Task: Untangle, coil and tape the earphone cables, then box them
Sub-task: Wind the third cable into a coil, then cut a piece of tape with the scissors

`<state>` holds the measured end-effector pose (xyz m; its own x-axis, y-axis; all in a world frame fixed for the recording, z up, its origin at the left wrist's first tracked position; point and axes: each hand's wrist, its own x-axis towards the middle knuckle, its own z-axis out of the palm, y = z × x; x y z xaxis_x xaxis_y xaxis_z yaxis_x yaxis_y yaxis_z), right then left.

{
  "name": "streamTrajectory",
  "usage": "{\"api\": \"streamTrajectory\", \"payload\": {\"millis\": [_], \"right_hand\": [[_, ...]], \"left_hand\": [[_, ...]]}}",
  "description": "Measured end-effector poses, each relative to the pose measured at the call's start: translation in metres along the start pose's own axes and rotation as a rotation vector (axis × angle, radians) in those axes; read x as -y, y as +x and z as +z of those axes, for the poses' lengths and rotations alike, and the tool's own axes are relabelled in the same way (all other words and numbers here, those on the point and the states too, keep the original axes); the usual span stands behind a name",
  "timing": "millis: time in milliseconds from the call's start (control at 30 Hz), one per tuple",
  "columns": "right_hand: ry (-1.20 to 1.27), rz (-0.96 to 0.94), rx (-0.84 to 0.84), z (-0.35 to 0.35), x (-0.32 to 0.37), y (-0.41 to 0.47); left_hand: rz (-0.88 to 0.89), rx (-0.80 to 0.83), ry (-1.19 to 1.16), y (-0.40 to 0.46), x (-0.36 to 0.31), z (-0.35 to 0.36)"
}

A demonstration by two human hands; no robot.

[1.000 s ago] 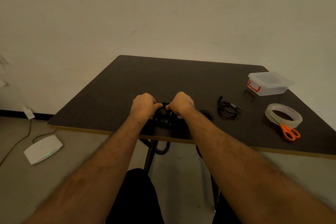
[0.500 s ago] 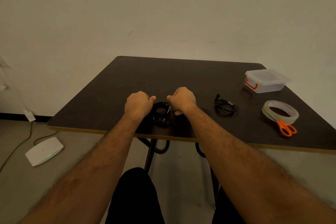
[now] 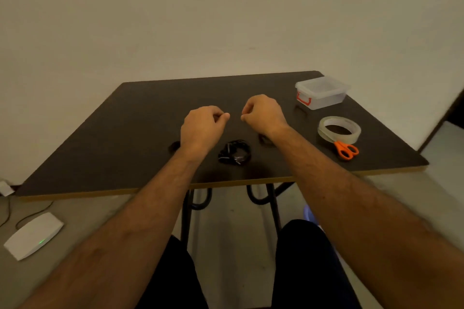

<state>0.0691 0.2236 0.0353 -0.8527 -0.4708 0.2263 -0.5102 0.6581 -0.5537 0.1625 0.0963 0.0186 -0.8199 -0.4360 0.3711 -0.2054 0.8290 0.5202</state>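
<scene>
Head view: both hands hover with curled fingers above a black earphone bundle on a dark table.

With the coiled earphone bundle [image 3: 234, 152] as landmark, lying near the front edge of the table [image 3: 140, 118]: the left hand [image 3: 202, 126] is raised above and to its left, the right hand [image 3: 263, 114] above and to its right, fingers on both curled with thumb and fingertips drawn together; whether they pinch anything, such as a thin cable or tape, cannot be told. Neither hand touches the bundle. A small dark cable piece [image 3: 265, 139] shows just right of the bundle by the right wrist. Further right lie a roll of clear tape [image 3: 339, 130] and orange-handled scissors [image 3: 346, 150], touching each other. Beyond them, right and back from the bundle, stands a lidded clear plastic box [image 3: 322, 92] with a red latch.
</scene>
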Motion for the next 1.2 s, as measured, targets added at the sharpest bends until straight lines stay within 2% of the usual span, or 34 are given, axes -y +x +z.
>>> {"api": "streamTrajectory", "payload": {"millis": [133, 300, 433, 667, 800, 900, 1200], "right_hand": [[-0.148, 0.154, -0.033, -0.056, -0.064, -0.017], [-0.219, 0.304, -0.15, -0.1, -0.132, -0.054], [-0.182, 0.373, -0.116, -0.111, -0.168, -0.073], [-0.126, 0.34, 0.0, -0.096, -0.183, -0.076], [-0.164, 0.325, 0.007, -0.092, -0.183, -0.076], [-0.167, 0.345, -0.001, -0.092, -0.182, -0.077], [-0.178, 0.349, 0.067, -0.098, -0.178, -0.079]], "left_hand": [[0.08, 0.118, -0.095, 0.002, -0.066, 0.04], [0.011, 0.321, -0.181, 0.0, -0.124, 0.098], [-0.057, 0.389, -0.155, 0.002, -0.151, 0.146], [-0.164, 0.442, -0.194, 0.016, -0.162, 0.17], [-0.2, 0.463, -0.269, 0.019, -0.167, 0.177], [-0.248, 0.417, -0.329, 0.019, -0.167, 0.182], [-0.2, 0.355, -0.217, 0.018, -0.17, 0.184]]}}
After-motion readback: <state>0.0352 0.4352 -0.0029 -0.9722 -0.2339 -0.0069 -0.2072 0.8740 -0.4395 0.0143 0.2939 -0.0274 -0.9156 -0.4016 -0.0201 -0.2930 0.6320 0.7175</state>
